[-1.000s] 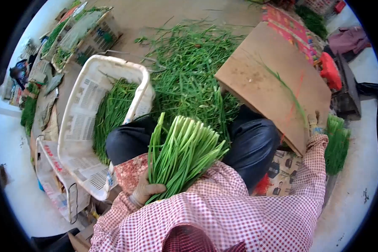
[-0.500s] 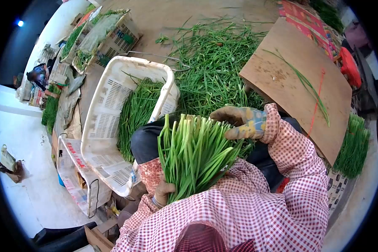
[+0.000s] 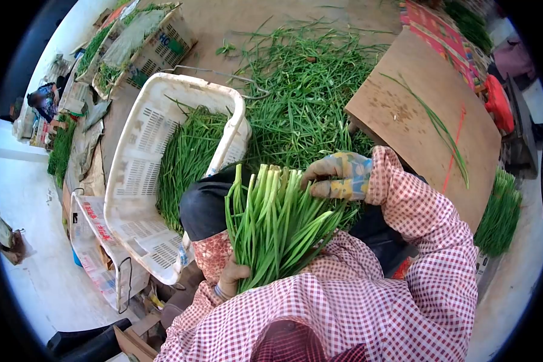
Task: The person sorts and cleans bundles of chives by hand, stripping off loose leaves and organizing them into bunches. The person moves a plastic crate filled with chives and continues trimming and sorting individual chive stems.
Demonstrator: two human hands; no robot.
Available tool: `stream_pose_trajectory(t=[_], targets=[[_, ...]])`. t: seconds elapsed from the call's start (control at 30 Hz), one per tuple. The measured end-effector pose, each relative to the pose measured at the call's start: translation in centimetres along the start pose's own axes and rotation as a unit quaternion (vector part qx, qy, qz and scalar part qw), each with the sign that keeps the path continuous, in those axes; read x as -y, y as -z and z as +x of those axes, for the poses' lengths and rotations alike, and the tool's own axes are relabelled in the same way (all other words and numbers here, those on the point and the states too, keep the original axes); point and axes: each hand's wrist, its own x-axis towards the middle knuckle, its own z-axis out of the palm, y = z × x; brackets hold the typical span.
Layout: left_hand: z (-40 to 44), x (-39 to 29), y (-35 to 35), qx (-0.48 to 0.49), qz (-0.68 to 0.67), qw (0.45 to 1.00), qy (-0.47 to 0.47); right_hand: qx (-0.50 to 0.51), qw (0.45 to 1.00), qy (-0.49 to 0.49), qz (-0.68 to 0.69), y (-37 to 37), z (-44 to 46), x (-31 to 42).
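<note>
A thick bunch of green chives [image 3: 277, 223] stands upright in front of my body, its pale cut ends at the top. My left hand [image 3: 230, 277], in a light glove, is closed around the lower left side of the bunch. At the upper right, my right hand [image 3: 338, 175], in a blue and yellow patterned glove, has its thumb and fingers drawn together on the stalks near the cut ends. Its fingertips are partly hidden against the bunch. A large heap of loose chives [image 3: 307, 102] lies on the floor beyond both hands.
A white plastic basket [image 3: 144, 133] with chives inside tilts beside my left knee. Another crate [image 3: 105, 247] stands left of it. A brown board [image 3: 416, 114] with a few stalks is at right. More filled crates [image 3: 156, 48] and a person [image 3: 45, 99] are at far left.
My right hand has come slightly left against the bunch, and the gap between its thumb and fingers has narrowed. My left hand keeps its hold. The view has shifted a little.
</note>
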Motion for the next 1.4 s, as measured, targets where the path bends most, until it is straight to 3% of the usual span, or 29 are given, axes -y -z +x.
stream_pose_trajectory(t=[0.03, 0.13, 0.27, 0.3, 0.37, 0.4, 0.47, 0.57, 0.63, 0.67, 0.7, 0.77, 0.8, 0.9, 0.97, 1.0, 1.03, 1.07, 1.13, 1.2, 1.27, 1.33, 1.4], targets=[[0.0, -0.2, -0.2, -0.008, 0.016, 1.0, 0.0, -0.014, 0.996, 0.05, -0.07, -0.1, 0.7, -1.5], [0.2, -0.5, -1.6, -0.01, -0.007, 1.0, -0.001, 0.039, 0.992, 0.048, -0.109, 0.2, 2.1, -2.1], [0.3, -0.4, -1.1, -0.016, -0.043, 0.999, 0.0, 0.017, 0.98, 0.041, -0.195, 1.1, 3.7, -2.3], [0.3, -0.4, -1.0, -0.011, -0.037, 0.999, -0.005, -0.014, 0.962, 0.089, -0.256, 1.9, 4.5, -2.8], [0.3, -0.3, -0.4, -0.007, -0.033, 0.999, -0.009, -0.117, 0.955, 0.066, -0.263, 5.0, 5.3, -2.6], [0.2, -0.2, 0.2, -0.009, -0.034, 0.999, -0.009, -0.172, 0.92, 0.037, -0.351, 7.4, 5.6, -2.5], [-0.1, 0.0, 0.8, -0.014, -0.037, 0.999, -0.008, -0.274, 0.943, -0.13, -0.139, 9.3, 5.8, -0.7], [0.0, -0.2, 1.4, -0.015, -0.026, 1.0, -0.004, -0.396, 0.912, -0.084, -0.068, 11.5, 5.6, -2.1], [0.2, 0.0, 2.0, -0.01, -0.021, 1.0, 0.012, -0.254, 0.956, -0.137, 0.041, 10.7, 4.7, -2.0], [0.4, -0.1, 1.6, -0.01, -0.021, 1.0, 0.014, -0.132, 0.975, -0.124, -0.129, 9.2, 5.6, -3.7], [0.6, -0.1, 0.9, -0.017, -0.048, 0.999, 0.01, -0.018, 0.996, -0.088, -0.009, 6.8, 5.8, -3.7], [0.9, -0.5, -0.7, -0.007, -0.089, 0.996, -0.004, 0.016, 0.988, -0.015, 0.154, 2.7, 6.5, -4.4], [0.9, -0.6, -1.0, -0.01, -0.087, 0.996, -0.003, 0.028, 0.959, -0.013, 0.283, 1.6, 6.9, -4.2], [1.2, -0.7, -1.8, -0.003, -0.114, 0.993, -0.02, -0.027, 0.978, -0.016, 0.207, 0.7, 8.1, -4.7], [1.1, -0.6, -1.3, -0.007, -0.123, 0.992, -0.013, -0.166, 0.985, 0.012, 0.05, 2.3, 8.8, -5.3], [0.9, -0.4, -1.0, -0.007, -0.132, 0.991, -0.008, -0.254, 0.966, -0.041, -0.005, 4.2, 9.2, -5.9], [0.7, -0.3, -0.7, -0.02, -0.137, 0.99, -0.01, -0.375, 0.922, -0.001, -0.093, 6.7, 9.3, -7.8], [0.7, -0.3, -0.4, -0.023, -0.132, 0.991, -0.011, -0.439, 0.89, -0.032, -0.12, 9.0, 7.7, -6.4], [0.6, -0.3, -0.2, -0.024, -0.123, 0.992, -0.016, -0.466, 0.882, -0.05, -0.056, 10.3, 5.8, -6.9], [0.5, -0.3, -0.2, -0.027, -0.116, 0.993, -0.019, -0.325, 0.943, -0.039, -0.067, 8.0, 4.5, -6.5], [0.6, -0.4, -0.5, -0.029, -0.11, 0.993, -0.018, -0.014, 0.987, -0.12, -0.11, 5.8, 2.9, -2.5], [0.6, -0.6, -1.1, -0.034, -0.107, 0.993, -0.018, 0.066, 0.99, -0.124, 0.013, 2.8, 2.5, -3.4], [0.6, -0.4, -1.5, -0.034, -0.092, 0.995, -0.027, 0.057, 0.991, -0.102, 0.067, 1.7, 2.5, -5.3]])
